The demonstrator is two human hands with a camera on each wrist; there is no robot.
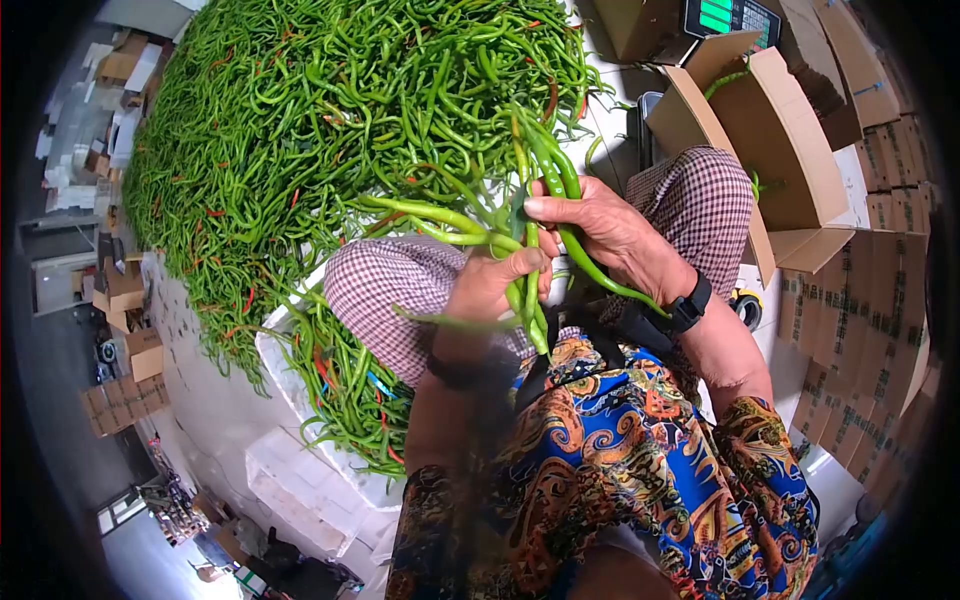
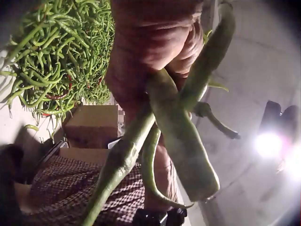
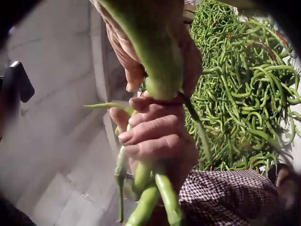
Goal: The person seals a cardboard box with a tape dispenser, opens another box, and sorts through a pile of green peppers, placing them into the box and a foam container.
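Observation:
My left hand (image 1: 490, 285) grips a loose bunch of long green chili peppers (image 1: 430, 211), which fan out to the left and poke out below the fist. Close beside it, my right hand (image 1: 625, 238) holds more green chili peppers (image 1: 568, 178), its thumb lying across them; one long curved pepper hangs toward the wrist. In the left wrist view, thick pepper ends (image 2: 181, 136) jut from under the palm. The right wrist view has the curled left fingers (image 3: 157, 129) just below a large pepper (image 3: 150, 47) close to the camera.
A big heap of green chili peppers (image 1: 350, 110), with a few red ones, covers the floor ahead. A white container (image 1: 275, 365) of peppers stands by the left knee, near a white foam box (image 1: 310, 490). On the right are an open cardboard box (image 1: 790, 130), stacked cartons (image 1: 865, 340) and a lit display (image 1: 735, 15).

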